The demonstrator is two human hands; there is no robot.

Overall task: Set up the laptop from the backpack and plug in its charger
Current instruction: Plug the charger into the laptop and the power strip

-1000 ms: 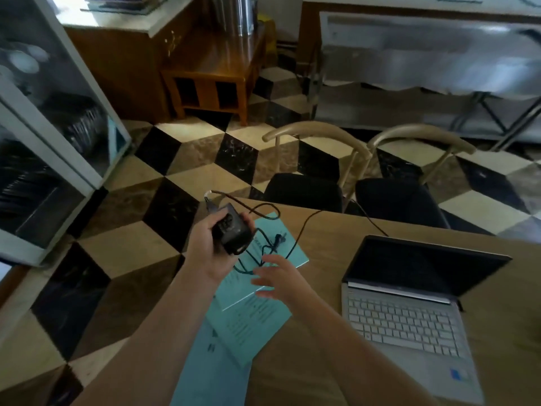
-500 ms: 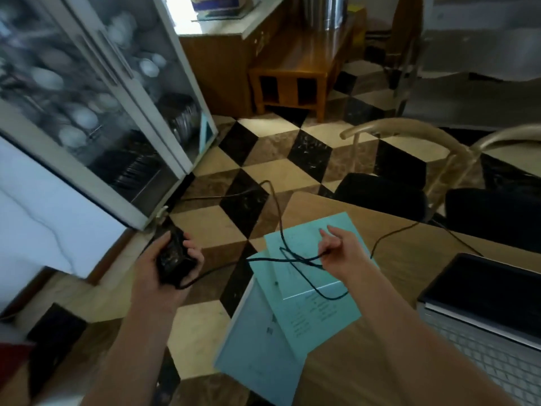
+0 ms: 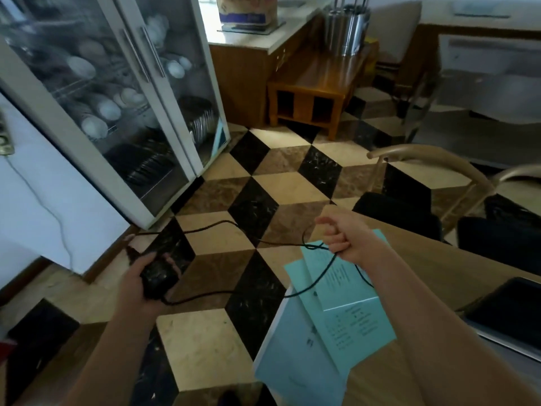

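Note:
My left hand (image 3: pixel 146 276) grips the black charger brick (image 3: pixel 159 275) low over the floor, left of the table. Its thin black cable (image 3: pixel 222 293) loops across the floor gap to my right hand (image 3: pixel 341 240), which holds the cable in curled fingers above the table's left corner. A second strand (image 3: pixel 205 227) arcs from the brick's upper end toward the same hand. The open laptop (image 3: pixel 509 315) shows only its dark screen corner at the right edge. The backpack is out of sight.
Teal paper sheets (image 3: pixel 336 317) lie on the wooden table (image 3: pixel 433 265), overhanging its left edge. A glass-door cabinet (image 3: pixel 123 112) of dishes stands at left. Two wooden chairs (image 3: pixel 424 183) sit behind the table. A low wooden bench (image 3: pixel 316 86) stands farther back.
The view has swung left, pushing the laptop to the frame's edge. My left hand carried the brick down and left off the table. My right hand took hold of the cable and lifted it.

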